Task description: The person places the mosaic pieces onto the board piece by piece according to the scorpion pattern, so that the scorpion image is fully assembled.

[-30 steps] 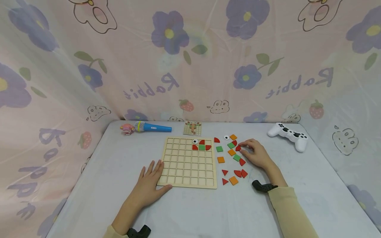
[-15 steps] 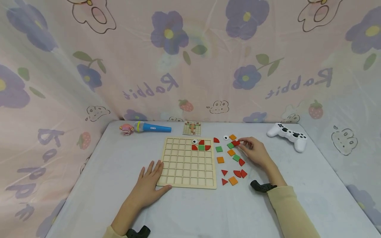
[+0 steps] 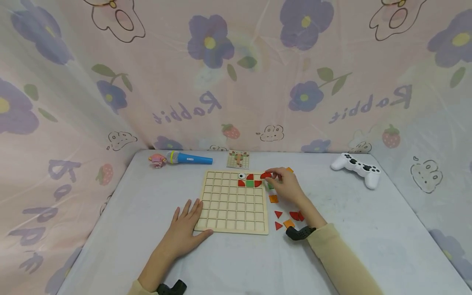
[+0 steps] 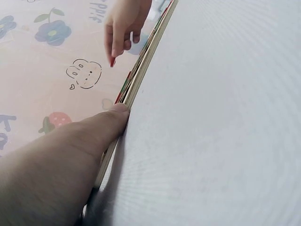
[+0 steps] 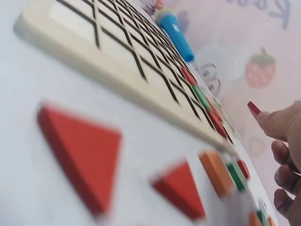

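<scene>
A wooden grid board point(image 3: 230, 205) lies on the table. My left hand point(image 3: 181, 230) rests with spread, straight fingers at its left edge; the left wrist view has the thumb point(image 4: 101, 125) against the board's side. Between thumb and fingertips, my right hand point(image 3: 288, 187) pinches a red quarter-circle piece point(image 5: 254, 108), raised near the board's far right corner. Set in the far right cells are a white eye piece point(image 3: 241, 176), a green square point(image 3: 250, 183) and several red quarter-circles point(image 3: 241, 183). Some loose pieces are hidden under my right hand in the head view.
Right of the board lie red triangles point(image 3: 278, 225), orange squares point(image 3: 273, 199) and other loose pieces. A pattern card point(image 3: 238, 159), a blue microphone point(image 3: 191, 158) and a pink figurine point(image 3: 157, 160) sit at the back. A white game controller point(image 3: 356, 169) is far right.
My right hand has lifted the red quarter-circle from among the loose pieces and carried it left to the board's far right corner. My left hand has stayed in place.
</scene>
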`<state>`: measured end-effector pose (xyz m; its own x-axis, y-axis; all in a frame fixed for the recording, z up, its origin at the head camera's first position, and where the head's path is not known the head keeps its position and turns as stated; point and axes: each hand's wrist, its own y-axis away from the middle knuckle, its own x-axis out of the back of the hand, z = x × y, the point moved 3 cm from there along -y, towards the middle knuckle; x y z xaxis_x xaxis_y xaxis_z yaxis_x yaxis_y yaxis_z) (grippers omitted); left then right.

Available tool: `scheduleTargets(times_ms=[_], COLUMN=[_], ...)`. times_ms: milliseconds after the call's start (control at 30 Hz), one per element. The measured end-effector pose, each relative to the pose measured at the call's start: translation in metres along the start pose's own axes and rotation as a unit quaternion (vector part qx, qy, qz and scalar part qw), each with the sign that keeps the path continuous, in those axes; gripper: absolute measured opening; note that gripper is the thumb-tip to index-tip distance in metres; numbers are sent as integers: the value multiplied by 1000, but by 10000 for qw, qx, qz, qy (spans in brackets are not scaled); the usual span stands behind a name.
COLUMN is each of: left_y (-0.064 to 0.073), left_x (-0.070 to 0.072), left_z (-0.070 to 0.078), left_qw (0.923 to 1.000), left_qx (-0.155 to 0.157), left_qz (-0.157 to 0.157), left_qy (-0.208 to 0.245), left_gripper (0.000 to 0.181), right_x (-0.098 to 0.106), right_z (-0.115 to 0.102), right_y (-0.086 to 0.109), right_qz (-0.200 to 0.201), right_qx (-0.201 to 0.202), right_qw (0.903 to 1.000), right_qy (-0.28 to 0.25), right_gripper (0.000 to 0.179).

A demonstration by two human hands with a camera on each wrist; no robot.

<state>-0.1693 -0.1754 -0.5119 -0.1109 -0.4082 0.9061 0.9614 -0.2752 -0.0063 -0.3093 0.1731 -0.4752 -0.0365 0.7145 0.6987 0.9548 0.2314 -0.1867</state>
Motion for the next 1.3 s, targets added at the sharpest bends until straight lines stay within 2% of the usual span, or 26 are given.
scheduleTargets(times_ms=[333,500,667,767,1033,1200,1300], left_y=[2,1,1,1,1,1,1], left_x=[0,1,2,2,4,3,2], left_z=[0,2,3,2,2,1,1], left_qw=[9999,9997,9998,9999,9999,10000,10000], left_qx=[-65,-78,-55,-2,76,45,56], left_qz=[128,224,216,133,-60,28,-3], left_qy=[-13,1,-5,-5,-99,-56,-50], left_gripper=[98,97,96,97,99,99,99], right_x=[-49,-73,-90,-96,-102,-104,-103], right_z=[-50,-65,-70,-72,-75,-78,-80], right_y=[-14,-20,-23,-23,-25,-27,-27], right_qz=[-156,-342,-453,-432,-462,-518,-502], right_qx=[349,390,461,509,259,120,20], right_qw=[9987,9974,9977,9977,9981,9965,9965], right_qy=[-342,-491,-188,118,315,647,671], right_gripper=[31,30,29,28,27,28,28])
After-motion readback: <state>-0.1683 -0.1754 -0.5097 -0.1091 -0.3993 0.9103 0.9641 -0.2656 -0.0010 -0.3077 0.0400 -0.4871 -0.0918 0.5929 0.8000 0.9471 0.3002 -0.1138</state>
